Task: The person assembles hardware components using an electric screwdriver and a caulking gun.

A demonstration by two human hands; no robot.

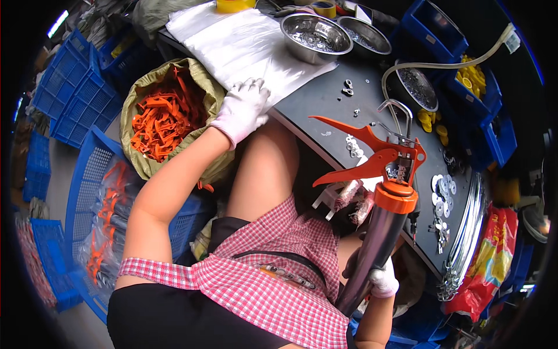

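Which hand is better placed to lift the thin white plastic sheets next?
Probably left: your white-gloved left hand lies at the edge of the sheets, while your white-gloved right hand holds the dark cylindrical, orange-handled caulking gun.

Moderate light covers the middle of the frame. The white plastic sheets at top centre are brightest, nearly washed out. A strip light glows at upper left. Sharp glints sit on the front steel bowl and the bundled metal rods at right; a soft sheen runs along the dark barrel of the caulking gun. Shadow fills the space beneath the surface. The left hand looks reasonably crisp. Fisheye distortion curves the blue crates at left, and outer clutter softens into black corners.
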